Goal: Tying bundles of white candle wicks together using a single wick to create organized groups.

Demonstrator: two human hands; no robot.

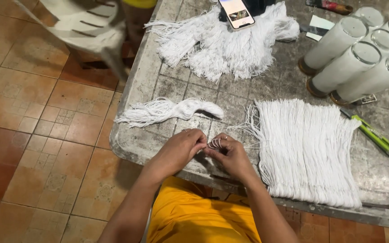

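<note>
My left hand (181,150) and my right hand (230,155) meet at the near edge of a grey stone table (158,76). Both pinch a few short white strings (215,143) looped over the fingers between them. Right of my right hand lies a flat sheet of straight white strings (307,150). Just beyond my hands rests a small bundle of white strings (167,111). A large heap of white strings (221,42) sits at the far side.
A phone (236,12) lies on the far heap. Several tall white glass candles (343,67) lie at the right back. A green utility knife (374,135) rests right of the sheet. A white plastic chair (88,27) stands on the tiled floor at left.
</note>
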